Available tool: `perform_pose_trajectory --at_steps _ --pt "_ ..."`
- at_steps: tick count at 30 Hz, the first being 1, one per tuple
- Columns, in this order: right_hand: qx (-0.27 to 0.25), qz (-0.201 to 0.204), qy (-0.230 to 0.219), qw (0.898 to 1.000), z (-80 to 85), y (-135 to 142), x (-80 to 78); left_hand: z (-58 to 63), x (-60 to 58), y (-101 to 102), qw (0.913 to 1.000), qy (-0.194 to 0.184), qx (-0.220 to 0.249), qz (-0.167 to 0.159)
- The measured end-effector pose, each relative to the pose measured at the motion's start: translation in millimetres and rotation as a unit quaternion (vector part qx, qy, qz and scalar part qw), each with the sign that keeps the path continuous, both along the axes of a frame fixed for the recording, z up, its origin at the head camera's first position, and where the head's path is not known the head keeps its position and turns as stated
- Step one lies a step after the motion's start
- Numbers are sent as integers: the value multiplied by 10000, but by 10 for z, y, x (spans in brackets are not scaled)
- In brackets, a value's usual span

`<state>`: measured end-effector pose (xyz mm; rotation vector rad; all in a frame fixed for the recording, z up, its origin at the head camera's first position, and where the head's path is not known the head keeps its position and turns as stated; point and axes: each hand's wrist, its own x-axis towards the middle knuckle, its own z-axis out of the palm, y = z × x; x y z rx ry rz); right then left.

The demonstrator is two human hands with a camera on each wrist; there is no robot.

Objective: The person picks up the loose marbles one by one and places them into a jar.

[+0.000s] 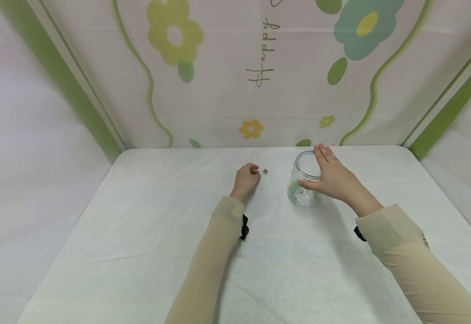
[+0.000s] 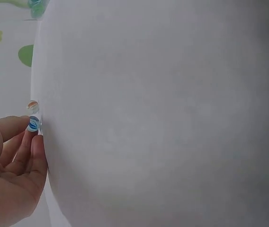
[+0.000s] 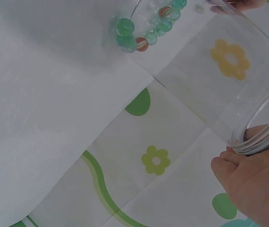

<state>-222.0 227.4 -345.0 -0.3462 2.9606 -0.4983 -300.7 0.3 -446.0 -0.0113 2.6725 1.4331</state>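
My left hand [image 1: 246, 181] pinches a blue-swirled glass marble [image 2: 33, 124] between thumb and fingertips, close over the white table. Right by it is a second marble [image 2: 32, 106], clear with an orange swirl. Over to the right stands a clear, open-mouthed jar [image 1: 303, 202], upright. My right hand [image 1: 334, 181] holds the jar near its rim, thumb on the near side and fingers at the far side. Several green marbles [image 3: 125, 27] and a few orange-swirled ones lie round the jar's bottom.
A white cloth covers the table [image 1: 146, 234]. Behind its far edge hangs a printed curtain [image 1: 219, 90] with flowers and lettering. White sheets [image 1: 24, 157] close off both sides.
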Motion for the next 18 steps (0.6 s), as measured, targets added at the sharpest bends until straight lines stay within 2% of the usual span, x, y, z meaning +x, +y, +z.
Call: perform_pose_trajectory --at_steps 3,7,13,18 --pt "11 -6 -11 10000 -2 4 -5 36 5 -20 9995 -141 264 141" --pt "41 21 -2 10000 -13 1 -19 114 2 -75 9929 -441 1068 269" --pt "45 10 -24 10000 -17 2 -31 279 -16 -115 9744 -693 2125 228" --pt "62 3 -24 10000 -14 7 -31 456 -23 -52 9550 -871 2837 8"
